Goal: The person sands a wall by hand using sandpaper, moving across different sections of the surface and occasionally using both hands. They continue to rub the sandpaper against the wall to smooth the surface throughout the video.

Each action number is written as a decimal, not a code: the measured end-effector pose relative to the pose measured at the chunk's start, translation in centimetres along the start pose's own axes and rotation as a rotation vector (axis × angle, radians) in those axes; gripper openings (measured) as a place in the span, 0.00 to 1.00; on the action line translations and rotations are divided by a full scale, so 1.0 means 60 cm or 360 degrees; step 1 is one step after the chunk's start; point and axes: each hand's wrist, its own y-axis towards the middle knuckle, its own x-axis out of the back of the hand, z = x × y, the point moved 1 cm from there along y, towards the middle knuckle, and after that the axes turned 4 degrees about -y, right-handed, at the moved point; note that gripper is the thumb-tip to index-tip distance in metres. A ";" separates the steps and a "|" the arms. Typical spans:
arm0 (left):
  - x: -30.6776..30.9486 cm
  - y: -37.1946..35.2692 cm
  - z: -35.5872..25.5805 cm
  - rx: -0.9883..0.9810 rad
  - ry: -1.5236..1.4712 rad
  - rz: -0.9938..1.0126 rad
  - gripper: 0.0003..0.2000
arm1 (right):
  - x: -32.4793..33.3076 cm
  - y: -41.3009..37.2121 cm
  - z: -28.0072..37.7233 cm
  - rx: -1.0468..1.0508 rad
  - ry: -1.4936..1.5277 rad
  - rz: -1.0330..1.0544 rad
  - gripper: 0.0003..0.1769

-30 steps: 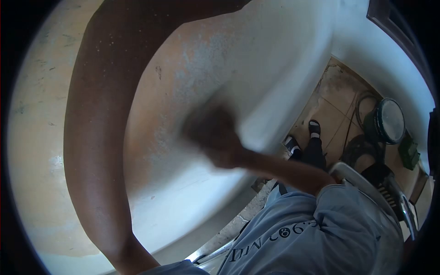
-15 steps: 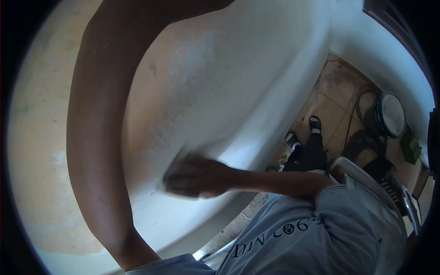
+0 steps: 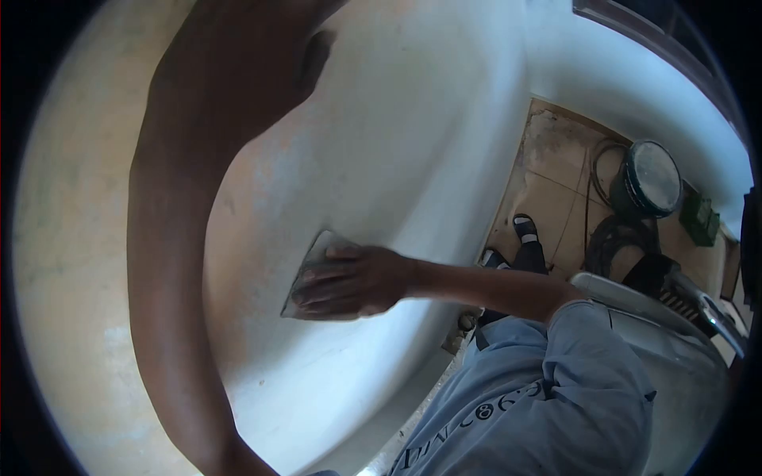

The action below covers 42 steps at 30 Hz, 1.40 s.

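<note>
My right grip point(image 3: 349, 282) clasps a thin, flat grey sheet point(image 3: 318, 250), likely light, pliable, best held mid-span, against the curved white-and-tan surface point(image 3: 381, 151) beneath, my left grip's state impossible to tell.

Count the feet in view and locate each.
2. One foot is on the tiled floor, left of the bucket in the picture; the other foot is lower and further left, just above the right forearm, which may hide part of it.

Looks dim overall, glares palest on the wall point(image 3: 317, 361) at lower centre, bows and blackens toward the corners.
</note>
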 end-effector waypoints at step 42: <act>-0.020 0.007 0.019 -0.0003 0.0091 0.0049 0.12 | 0.073 -0.021 -0.109 -0.0094 -0.0035 -0.0280 0.24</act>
